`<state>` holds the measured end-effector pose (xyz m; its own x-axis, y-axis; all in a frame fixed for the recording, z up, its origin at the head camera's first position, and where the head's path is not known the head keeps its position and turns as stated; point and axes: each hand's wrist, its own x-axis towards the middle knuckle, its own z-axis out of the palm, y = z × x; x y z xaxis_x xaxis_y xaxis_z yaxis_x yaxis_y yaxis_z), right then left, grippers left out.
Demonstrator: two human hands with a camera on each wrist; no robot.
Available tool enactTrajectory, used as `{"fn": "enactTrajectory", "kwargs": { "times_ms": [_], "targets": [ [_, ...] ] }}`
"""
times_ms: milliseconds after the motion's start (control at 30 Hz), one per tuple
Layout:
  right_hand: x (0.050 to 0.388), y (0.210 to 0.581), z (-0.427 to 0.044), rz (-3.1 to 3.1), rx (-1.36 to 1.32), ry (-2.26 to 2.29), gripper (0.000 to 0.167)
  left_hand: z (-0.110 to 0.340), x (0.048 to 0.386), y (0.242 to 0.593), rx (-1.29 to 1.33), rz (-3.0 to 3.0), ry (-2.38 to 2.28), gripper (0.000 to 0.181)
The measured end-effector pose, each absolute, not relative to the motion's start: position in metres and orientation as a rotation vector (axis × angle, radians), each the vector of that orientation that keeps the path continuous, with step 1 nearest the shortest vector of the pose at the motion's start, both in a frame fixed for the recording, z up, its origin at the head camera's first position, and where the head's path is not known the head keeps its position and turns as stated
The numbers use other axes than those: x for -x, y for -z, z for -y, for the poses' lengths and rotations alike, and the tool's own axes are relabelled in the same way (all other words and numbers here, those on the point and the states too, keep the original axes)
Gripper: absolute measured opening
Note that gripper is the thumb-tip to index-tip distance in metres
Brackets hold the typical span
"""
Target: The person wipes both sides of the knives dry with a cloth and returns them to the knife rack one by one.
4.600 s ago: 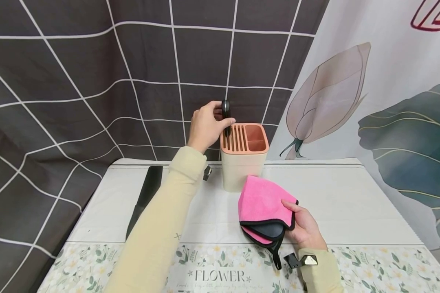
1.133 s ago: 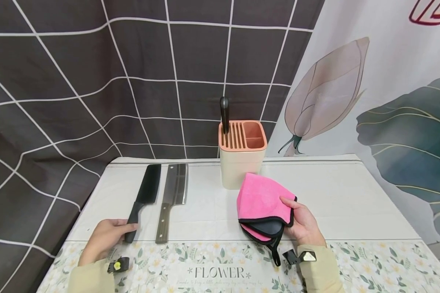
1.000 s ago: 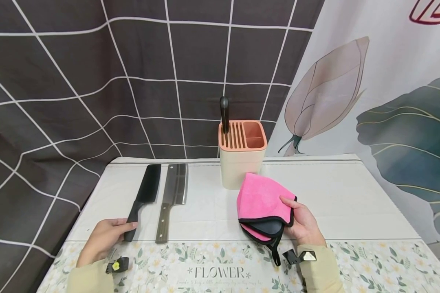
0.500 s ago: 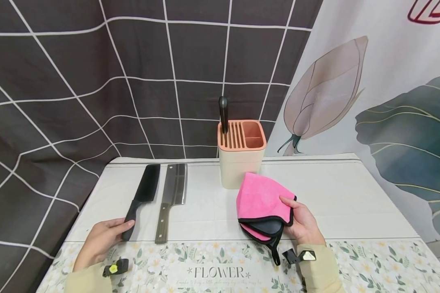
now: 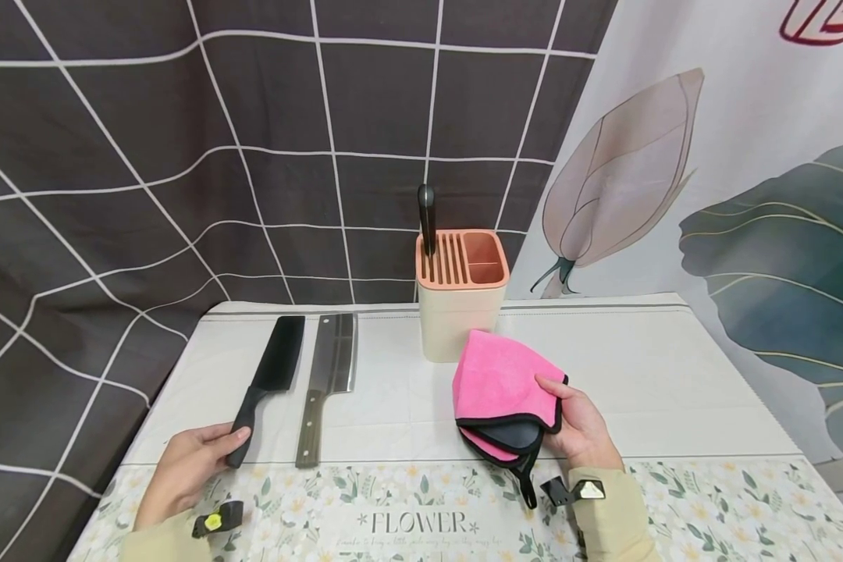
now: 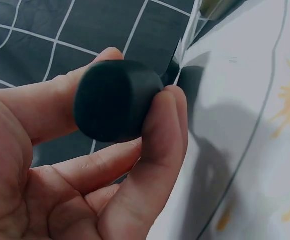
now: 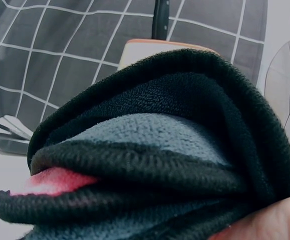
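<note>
A broad-bladed black knife point(image 5: 272, 371), pointed away, long axis slanted rightward, is pinched by the left grip point(image 5: 186, 466); folded pink black-edged cloth point(image 5: 502, 382) is held in the right grip point(image 5: 585, 428).

Two broad-bladed knives point(image 5: 283, 355) point(image 5: 335, 355) are at ten o'clock, one holder point(image 5: 457, 324) with one black-handled knife point(image 5: 427, 212) at twelve. Two hands point(image 5: 185, 470) point(image 5: 585, 428) show, one pink cloth point(image 5: 506, 378) at two o'clock.

- Black knife point(image 5: 279, 359): matt blade; smooth handle, apparently plastic.
- Cleaver point(image 5: 332, 355): shiny metal blade, wood-look handle with metal rivets.
- Pink cloth point(image 5: 499, 378): soft, fuzzy pile, ribbed black fabric edging.
- Knife holder point(image 5: 457, 324): smooth plastic.
- Dark backdrop point(image 5: 386, 97): creased, matt fabric.
</note>
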<state>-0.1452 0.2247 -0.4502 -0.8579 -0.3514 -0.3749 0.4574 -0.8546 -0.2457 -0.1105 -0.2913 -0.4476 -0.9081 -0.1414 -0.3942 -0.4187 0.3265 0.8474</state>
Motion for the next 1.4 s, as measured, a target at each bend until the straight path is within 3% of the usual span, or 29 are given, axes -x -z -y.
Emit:
{"fn": "enactTrajectory", "kwargs": {
  "times_ms": [367,567,967,1233,1400],
  "targets": [
    [0.145,0.448,-0.223,-0.501,-0.478,2.653,0.026,0.296,0.104,0.433,0.466,-2.354,-1.581,0.071],
    [0.145,0.449,-0.224,-0.495,-0.47,2.681,0.023,0.295,0.102,0.429,0.447,-2.319,-1.654,0.067],
    [0.144,0.448,-0.226,-0.532,-0.417,2.712,0.027,0.297,0.097,0.424,0.385,-2.329,-1.722,0.05],
    [0.143,0.448,-0.226,-0.495,-0.317,2.748,0.016,0.295,0.096,0.421,0.347,-2.314,-1.737,0.042],
    [0.141,0.447,-0.227,-0.45,-0.196,2.768,0.018,0.293,0.097,0.42,0.28,-2.276,-1.816,0.037]
  ]
}}
